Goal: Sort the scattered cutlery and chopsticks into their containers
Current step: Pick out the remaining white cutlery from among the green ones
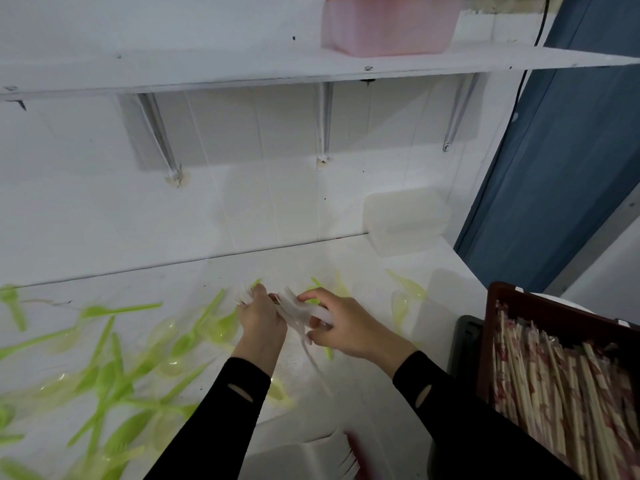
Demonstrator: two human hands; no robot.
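A bunch of clear white plastic cutlery [294, 311] is held between both hands over the middle of the white counter [363, 393]. My left hand [261, 320] grips its far end, and my right hand [341, 325] pinches its near side. Long white handles hang down below the hands. Several green plastic spoons and forks [114, 372] lie scattered across the counter's left half, with a few more green pieces [407, 294] at the right. Paper-wrapped chopsticks [561, 386] fill a dark red box [540, 304] at the right edge.
A translucent lidded box [407, 220] stands at the back right of the counter. A white container [304, 459] holding white forks sits at the near edge. Above, a wall shelf [242, 72] carries a pink box [388, 26]. A blue panel [571, 168] borders the right side.
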